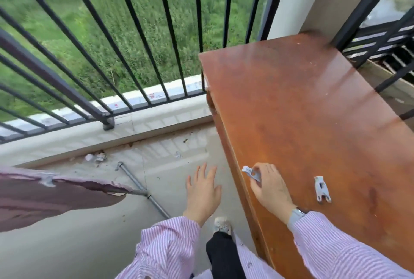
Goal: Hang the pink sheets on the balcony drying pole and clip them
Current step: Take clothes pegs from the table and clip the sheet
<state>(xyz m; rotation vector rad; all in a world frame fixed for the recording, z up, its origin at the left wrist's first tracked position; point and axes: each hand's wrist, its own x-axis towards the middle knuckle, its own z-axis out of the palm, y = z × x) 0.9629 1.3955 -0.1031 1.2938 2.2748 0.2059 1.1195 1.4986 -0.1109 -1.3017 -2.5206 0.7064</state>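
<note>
Right hand (267, 185): fingers (257, 172) curled, pinching a pale blue-grey clip (251, 172) just above the near left edge of the worktop (313, 110). Left hand (202, 191): fingers (207, 172) straight and spread, holding nothing, palm down over the floor (67, 245), just left of the worktop edge.

Second clip (322, 189) lies flat on the worktop, right of the right hand, apart from it. Worktop: reddish-brown wood, glossy, with pale specks and scuffs.

Pink sheet (44, 200) hangs over a grey metal pole (136, 192) at far left, low in frame; a pale clip-like object (47, 179) sits on its top fold, blurred.

Surroundings: pale balcony floor, debris (96, 157) by the low kerb; black metal railing (67, 43) ahead, green vegetation (134, 21) beyond. Striped pink sleeves, dark trouser leg, light shoe (222, 225) visible below.
</note>
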